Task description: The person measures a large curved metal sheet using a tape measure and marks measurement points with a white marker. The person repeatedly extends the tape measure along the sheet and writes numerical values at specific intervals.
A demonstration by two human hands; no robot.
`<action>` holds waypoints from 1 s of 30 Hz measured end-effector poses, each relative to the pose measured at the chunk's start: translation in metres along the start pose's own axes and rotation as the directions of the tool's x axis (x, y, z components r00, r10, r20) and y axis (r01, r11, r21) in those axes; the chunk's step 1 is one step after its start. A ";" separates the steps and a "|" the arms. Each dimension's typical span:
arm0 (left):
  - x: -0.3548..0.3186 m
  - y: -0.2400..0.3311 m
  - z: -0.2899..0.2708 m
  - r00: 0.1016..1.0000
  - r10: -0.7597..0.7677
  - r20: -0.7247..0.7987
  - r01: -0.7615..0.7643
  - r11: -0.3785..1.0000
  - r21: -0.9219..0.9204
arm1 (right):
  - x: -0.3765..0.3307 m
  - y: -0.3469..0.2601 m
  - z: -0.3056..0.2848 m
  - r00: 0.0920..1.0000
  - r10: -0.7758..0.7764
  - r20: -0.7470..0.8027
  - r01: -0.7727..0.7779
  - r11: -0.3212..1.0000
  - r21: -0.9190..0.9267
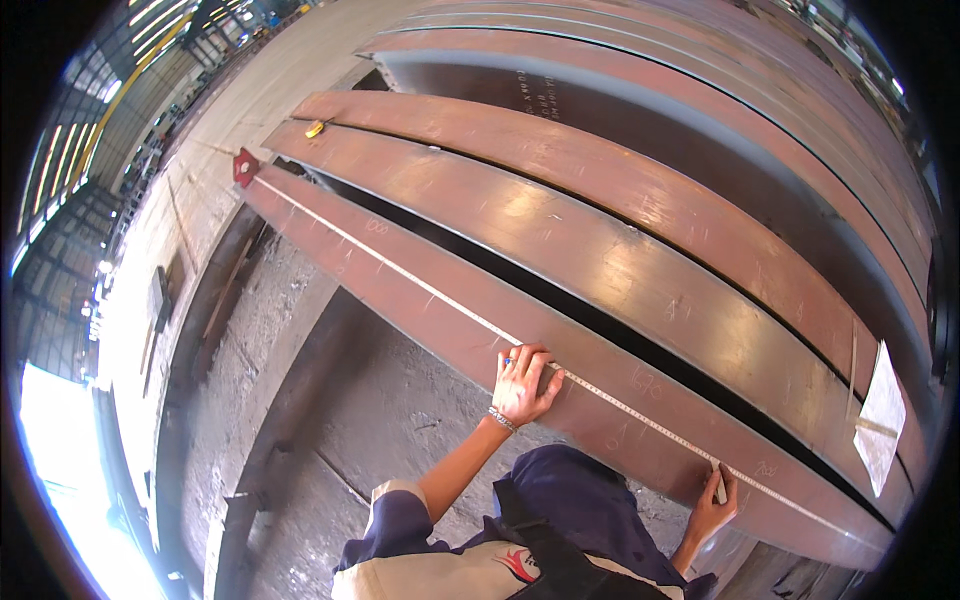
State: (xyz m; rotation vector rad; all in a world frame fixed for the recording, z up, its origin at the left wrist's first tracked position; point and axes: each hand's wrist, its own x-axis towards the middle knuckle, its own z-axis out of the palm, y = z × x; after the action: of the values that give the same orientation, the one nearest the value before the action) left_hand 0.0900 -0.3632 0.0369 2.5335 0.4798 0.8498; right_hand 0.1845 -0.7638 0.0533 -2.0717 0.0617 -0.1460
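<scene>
Measuring tape [640, 415] looked light, springy, best held by edges; half-curled left hand [523, 385] covered it on beam [420, 255]; right hand [712, 508] pinched pale stick [720, 489].

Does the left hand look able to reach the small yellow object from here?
Probably not: the yellow object lies toward the far end of the beams, well beyond the left hand on the measuring tape.
</scene>
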 end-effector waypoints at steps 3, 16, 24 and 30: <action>0.000 0.001 -0.001 1.000 -0.021 0.013 0.021 1.000 -0.015 | 0.001 0.002 -0.001 1.000 0.023 0.010 -0.023 1.000 -0.016; 0.002 0.003 -0.003 1.000 -0.021 0.004 0.021 1.000 -0.019 | 0.001 0.007 -0.001 1.000 0.017 0.011 -0.018 0.999 0.041; 0.001 0.002 -0.002 1.000 -0.029 0.011 0.029 0.999 -0.025 | 0.001 0.000 -0.002 0.999 0.040 0.032 -0.040 0.999 -0.024; 0.001 0.002 -0.002 0.999 -0.030 0.011 0.031 0.999 -0.026 | 0.001 0.001 -0.002 0.999 0.037 0.031 -0.037 0.999 -0.021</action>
State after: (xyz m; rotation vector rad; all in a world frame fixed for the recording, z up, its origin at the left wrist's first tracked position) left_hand 0.0896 -0.3638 0.0400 2.4989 0.4992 0.8254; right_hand 0.1854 -0.7664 0.0539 -2.0916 0.0826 -0.0904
